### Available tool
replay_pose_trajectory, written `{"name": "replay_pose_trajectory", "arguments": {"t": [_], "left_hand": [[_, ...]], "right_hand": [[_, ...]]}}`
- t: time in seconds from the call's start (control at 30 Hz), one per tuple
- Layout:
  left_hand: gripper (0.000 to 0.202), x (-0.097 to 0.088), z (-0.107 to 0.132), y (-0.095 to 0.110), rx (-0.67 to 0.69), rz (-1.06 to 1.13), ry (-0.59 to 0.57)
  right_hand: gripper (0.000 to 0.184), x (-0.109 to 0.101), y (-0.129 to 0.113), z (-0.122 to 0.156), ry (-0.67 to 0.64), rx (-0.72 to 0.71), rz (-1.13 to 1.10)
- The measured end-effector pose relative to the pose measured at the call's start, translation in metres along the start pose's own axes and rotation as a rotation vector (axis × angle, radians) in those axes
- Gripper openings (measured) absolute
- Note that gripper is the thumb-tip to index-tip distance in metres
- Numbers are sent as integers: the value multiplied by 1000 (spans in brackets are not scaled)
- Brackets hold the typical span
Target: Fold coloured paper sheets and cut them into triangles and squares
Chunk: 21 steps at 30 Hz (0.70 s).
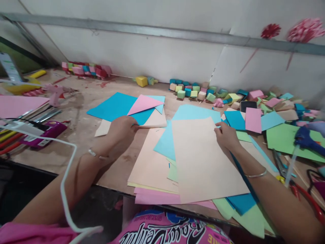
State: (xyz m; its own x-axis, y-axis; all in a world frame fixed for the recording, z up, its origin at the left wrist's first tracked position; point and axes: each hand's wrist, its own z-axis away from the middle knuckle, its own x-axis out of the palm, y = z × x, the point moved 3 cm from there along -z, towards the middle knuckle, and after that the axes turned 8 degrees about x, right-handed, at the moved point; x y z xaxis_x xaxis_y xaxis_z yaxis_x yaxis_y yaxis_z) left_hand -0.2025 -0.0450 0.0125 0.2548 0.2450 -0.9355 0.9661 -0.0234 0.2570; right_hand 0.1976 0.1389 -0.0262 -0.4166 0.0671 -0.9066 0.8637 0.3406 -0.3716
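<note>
Papercraft workshop: a blue glue gun right of the right hand's fingers, small paper cubes beyond.

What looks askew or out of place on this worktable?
The large peach sheet by the right hand lies askew over coloured papers, their corners jutting out at different angles instead of squared up. Nothing looks clearly damaged.

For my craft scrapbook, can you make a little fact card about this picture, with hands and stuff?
Left hand: fingertips at the edge of a paper pile with a blue sheet and pink triangle
Right hand: pinching the large peach sheet near its top corner
Far back: small paper blocks
Right side: blue glue gun
Left side: pink glue gun
</note>
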Motion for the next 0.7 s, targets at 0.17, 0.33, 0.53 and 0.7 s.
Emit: {"name": "replay_pose_trajectory", "arguments": {"t": [0.17,0.33,0.53,0.7], "left_hand": [[30,-18,0,6,-237,-153,10],[32,-50,3,33,-248,-58,285],[33,-85,16,89,-80,-165,627],[26,-91,18,139,-14,25,637]], "right_hand": [[34,2,0,-1,-7,0,-5],[32,3,0,-2,-13,3,3],[31,5,-1,-1,-32,10,17],[30,4,-2,-2,-38,17,18]]}}
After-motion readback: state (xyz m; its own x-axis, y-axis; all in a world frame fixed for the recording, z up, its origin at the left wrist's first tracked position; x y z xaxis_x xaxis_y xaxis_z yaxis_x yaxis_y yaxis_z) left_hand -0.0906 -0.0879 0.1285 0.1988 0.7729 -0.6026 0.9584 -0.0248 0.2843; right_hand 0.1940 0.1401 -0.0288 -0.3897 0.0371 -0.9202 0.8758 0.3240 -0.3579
